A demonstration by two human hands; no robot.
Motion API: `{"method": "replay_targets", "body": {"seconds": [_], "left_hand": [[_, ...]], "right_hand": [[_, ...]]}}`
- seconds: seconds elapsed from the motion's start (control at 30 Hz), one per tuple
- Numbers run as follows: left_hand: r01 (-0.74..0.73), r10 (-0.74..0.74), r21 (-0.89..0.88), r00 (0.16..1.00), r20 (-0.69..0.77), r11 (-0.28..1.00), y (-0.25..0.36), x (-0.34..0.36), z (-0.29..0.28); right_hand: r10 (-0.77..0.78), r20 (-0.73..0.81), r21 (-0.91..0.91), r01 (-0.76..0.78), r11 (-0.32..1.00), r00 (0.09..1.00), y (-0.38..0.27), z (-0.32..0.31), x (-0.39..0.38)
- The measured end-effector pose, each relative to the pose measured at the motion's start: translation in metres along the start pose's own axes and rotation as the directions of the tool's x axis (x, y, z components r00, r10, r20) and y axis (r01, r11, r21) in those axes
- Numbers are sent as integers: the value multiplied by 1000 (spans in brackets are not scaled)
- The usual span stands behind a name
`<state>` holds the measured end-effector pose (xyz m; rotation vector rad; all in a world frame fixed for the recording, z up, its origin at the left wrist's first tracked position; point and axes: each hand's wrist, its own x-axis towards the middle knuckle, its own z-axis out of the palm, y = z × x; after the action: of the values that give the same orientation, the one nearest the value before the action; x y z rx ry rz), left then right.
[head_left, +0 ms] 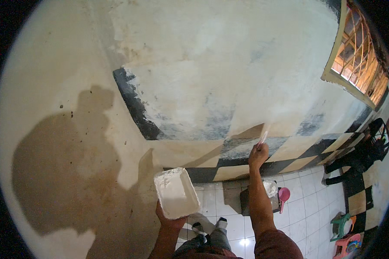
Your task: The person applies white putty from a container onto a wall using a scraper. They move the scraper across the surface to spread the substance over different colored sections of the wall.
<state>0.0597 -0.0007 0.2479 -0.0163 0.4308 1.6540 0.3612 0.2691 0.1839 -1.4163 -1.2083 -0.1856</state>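
Note:
My left hand (172,221) grips a white rectangular tub (158,190) from below and its left side. Thick white paint or filler (177,194) lies inside, and smears coat the rim. Held out against the wall, my right hand (258,155) is closed around a slim, pale pinkish-white tool (263,136) that looks like a paintbrush; its tip points up at the wall. Whether the tip touches the wall I cannot tell. The wall (194,77) has streaky white coating over black and cream checks. Dark checks (199,174) still show along its bottom and left edge.
Below my right forearm stands a dark box (245,203) with a white-smeared bag (270,188) and a pink dipper (284,194). A person in dark clothes (361,157) is at the right. Green (341,226) and pink stools (348,247) stand lower right. A barred window (361,56) is above.

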Motion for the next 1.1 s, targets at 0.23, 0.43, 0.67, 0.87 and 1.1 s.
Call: {"method": "replay_targets", "body": {"seconds": [0.23,0.43,0.67,0.87,1.1], "left_hand": [[-26,26,-13,1000,3,1000,2,-6,-5],[-50,50,0,998,-25,999,6,-9,11],[-46,46,-18,999,20,999,3,1,-3],[-32,35,-44,998,58,999,1,2,-4],[-58,59,-27,997,38,998,-2,17,-15]], "right_hand": [[-76,-33,192,81,978,997,-63,82,-15],[-387,397,265,299,917,832,-168,112,-119],[-614,415,397,473,786,671,-155,45,-110],[-778,254,266,732,627,574,-96,60,-49],[-615,607,56,744,666,504,37,77,-127]]}}
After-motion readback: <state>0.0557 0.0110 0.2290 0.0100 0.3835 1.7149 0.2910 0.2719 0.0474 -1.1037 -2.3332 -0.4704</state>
